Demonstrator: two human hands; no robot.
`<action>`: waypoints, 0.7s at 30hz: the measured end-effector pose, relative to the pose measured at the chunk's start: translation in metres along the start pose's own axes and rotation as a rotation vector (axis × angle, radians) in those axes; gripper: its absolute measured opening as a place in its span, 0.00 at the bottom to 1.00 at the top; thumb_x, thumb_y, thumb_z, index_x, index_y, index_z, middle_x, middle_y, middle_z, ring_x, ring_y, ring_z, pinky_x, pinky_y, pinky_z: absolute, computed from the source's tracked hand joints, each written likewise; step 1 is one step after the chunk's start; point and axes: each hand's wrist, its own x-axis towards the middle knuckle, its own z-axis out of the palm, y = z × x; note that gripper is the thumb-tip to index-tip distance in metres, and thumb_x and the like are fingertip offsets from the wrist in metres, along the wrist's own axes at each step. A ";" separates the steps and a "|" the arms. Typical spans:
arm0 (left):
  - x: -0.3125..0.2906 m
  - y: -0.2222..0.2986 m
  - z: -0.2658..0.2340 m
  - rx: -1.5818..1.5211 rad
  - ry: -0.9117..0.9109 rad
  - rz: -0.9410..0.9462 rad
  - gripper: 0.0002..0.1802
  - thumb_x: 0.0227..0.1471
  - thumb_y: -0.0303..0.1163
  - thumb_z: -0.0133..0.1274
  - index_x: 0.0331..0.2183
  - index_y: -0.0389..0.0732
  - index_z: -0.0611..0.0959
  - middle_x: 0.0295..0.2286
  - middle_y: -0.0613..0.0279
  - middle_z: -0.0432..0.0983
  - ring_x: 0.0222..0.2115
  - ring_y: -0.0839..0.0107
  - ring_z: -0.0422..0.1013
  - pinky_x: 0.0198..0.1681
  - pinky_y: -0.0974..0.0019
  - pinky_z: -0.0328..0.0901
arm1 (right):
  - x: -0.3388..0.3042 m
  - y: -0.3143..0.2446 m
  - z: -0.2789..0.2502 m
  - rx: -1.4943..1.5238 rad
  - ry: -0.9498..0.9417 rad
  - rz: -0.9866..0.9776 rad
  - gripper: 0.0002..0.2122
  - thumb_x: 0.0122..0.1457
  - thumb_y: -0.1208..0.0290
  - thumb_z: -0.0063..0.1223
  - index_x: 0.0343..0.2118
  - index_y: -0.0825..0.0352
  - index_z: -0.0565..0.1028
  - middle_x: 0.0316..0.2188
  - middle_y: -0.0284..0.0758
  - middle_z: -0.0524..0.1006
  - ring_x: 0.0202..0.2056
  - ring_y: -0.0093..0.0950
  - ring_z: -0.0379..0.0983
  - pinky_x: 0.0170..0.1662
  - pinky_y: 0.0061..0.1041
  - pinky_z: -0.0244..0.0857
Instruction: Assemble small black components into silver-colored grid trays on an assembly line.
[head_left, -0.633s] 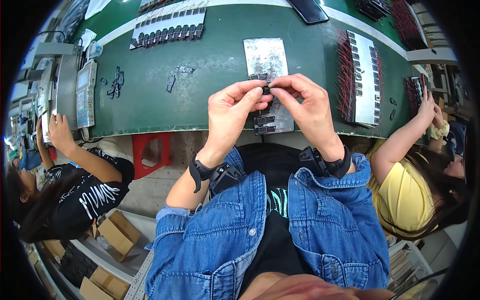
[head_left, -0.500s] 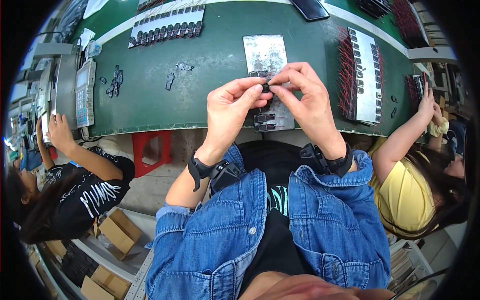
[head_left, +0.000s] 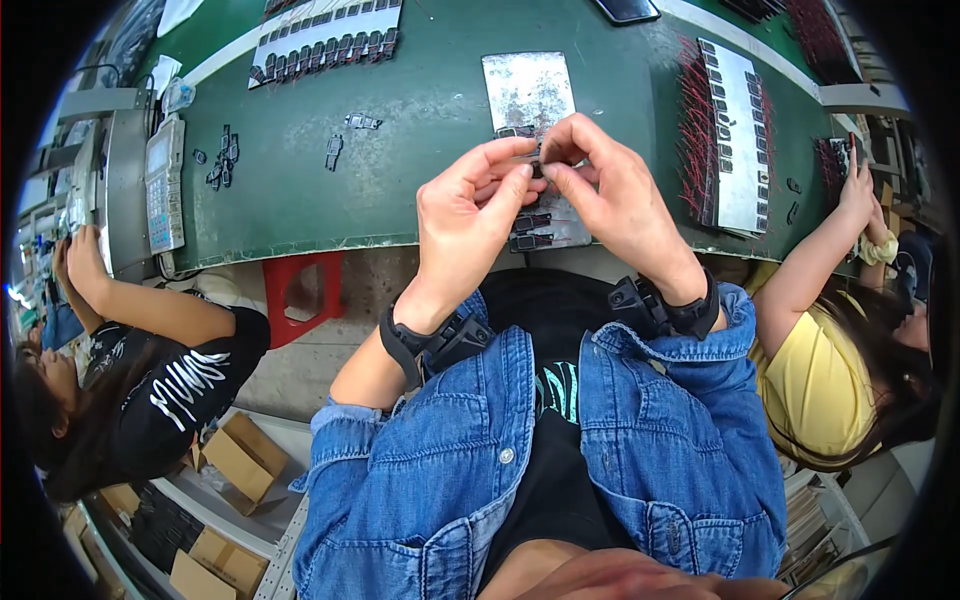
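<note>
My left hand and my right hand meet over the near edge of the green table, fingertips pinched together on one small dark component. Under them lies a worn metal plate with a few more small dark parts with thin leads at its near end. Both wrists carry black straps above blue denim sleeves.
A white tray of dark parts lies far left, another tray with red-wired parts to the right. Loose dark pieces sit near a grey machine. One person works at the left, another in yellow at the right. Cardboard boxes lie below.
Both hands stay pinched on the small component; they have shifted slightly up over the metal plate. The person on the right still reaches to the table.
</note>
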 end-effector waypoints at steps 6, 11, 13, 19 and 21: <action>0.005 0.012 -0.023 0.382 -0.204 -0.026 0.11 0.56 0.23 0.56 0.41 0.32 0.84 0.30 0.60 0.84 0.33 0.76 0.79 0.39 0.73 0.73 | -0.022 -0.011 0.003 -0.060 0.007 0.010 0.14 0.60 0.81 0.52 0.49 0.69 0.72 0.38 0.36 0.77 0.39 0.25 0.75 0.44 0.25 0.71; 0.053 0.016 -0.035 0.469 -0.061 0.023 0.10 0.53 0.28 0.58 0.37 0.36 0.87 0.28 0.58 0.84 0.30 0.75 0.79 0.36 0.72 0.72 | -0.029 -0.045 -0.063 -0.324 0.223 -0.104 0.16 0.61 0.77 0.53 0.53 0.67 0.74 0.41 0.35 0.79 0.41 0.24 0.75 0.47 0.20 0.67; 0.070 0.008 -0.038 0.675 -0.011 0.078 0.10 0.52 0.30 0.59 0.37 0.37 0.87 0.29 0.57 0.83 0.29 0.71 0.79 0.35 0.69 0.71 | -0.035 -0.046 -0.104 -0.359 0.298 0.027 0.15 0.62 0.73 0.54 0.51 0.66 0.76 0.42 0.33 0.79 0.42 0.22 0.76 0.48 0.19 0.66; 0.068 0.001 -0.024 0.896 -0.036 0.421 0.07 0.50 0.29 0.58 0.31 0.37 0.85 0.28 0.58 0.80 0.31 0.61 0.75 0.35 0.61 0.69 | -0.022 -0.030 -0.185 -0.853 0.349 0.220 0.15 0.64 0.63 0.52 0.49 0.66 0.78 0.38 0.33 0.82 0.39 0.21 0.77 0.46 0.19 0.67; 0.067 -0.005 -0.026 0.967 -0.031 0.557 0.04 0.50 0.28 0.58 0.30 0.38 0.84 0.29 0.58 0.78 0.32 0.58 0.73 0.35 0.59 0.68 | -0.013 0.016 -0.205 -0.772 0.340 0.052 0.13 0.62 0.65 0.55 0.46 0.66 0.79 0.38 0.37 0.82 0.40 0.26 0.79 0.46 0.22 0.69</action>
